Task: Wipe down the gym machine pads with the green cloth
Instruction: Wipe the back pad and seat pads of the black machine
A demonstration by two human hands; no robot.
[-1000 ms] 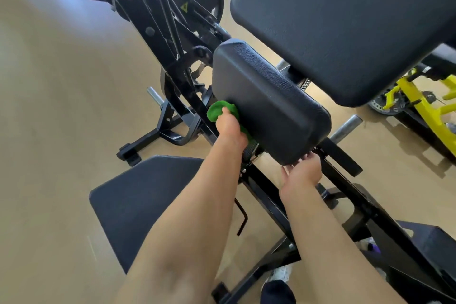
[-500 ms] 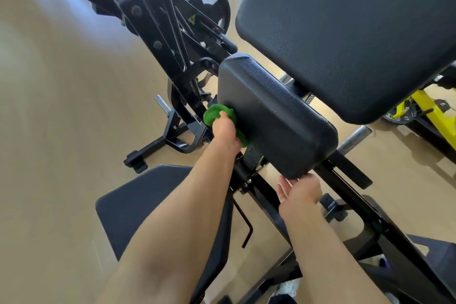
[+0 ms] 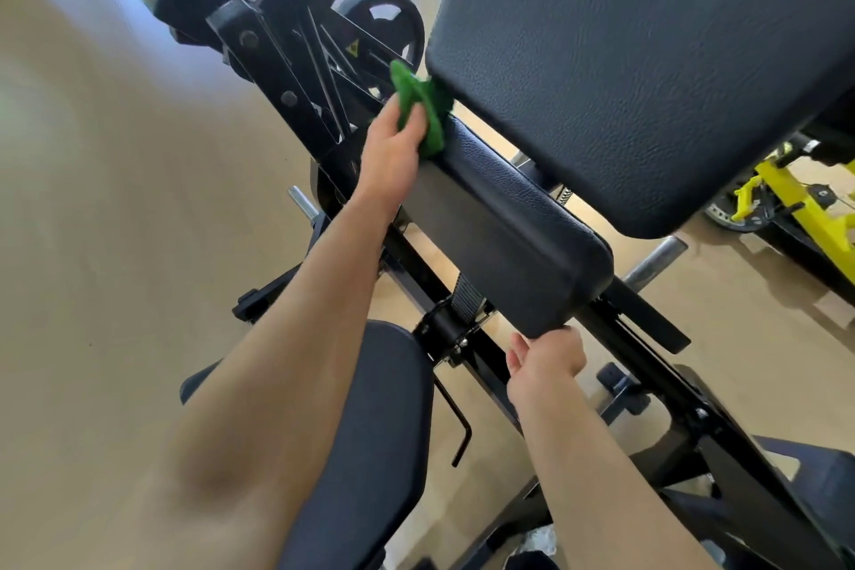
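Green cloth [image 3: 418, 106] (crumpled), against pad [image 3: 504, 218]

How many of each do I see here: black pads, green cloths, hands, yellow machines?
Black pads: 3 (large pad, middle pad, seat pad); the dark slab at lower right is unclear, so not counted
Green cloth: 1
Hands: 2 (left hand, right hand)
Yellow machine: 1
Total: 7

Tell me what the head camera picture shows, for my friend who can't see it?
A person's left hand holds a crumpled green cloth against the far end of a small black textured pad on a black metal gym machine; the right hand grips the pad's near corner. A larger black pad sits above it.
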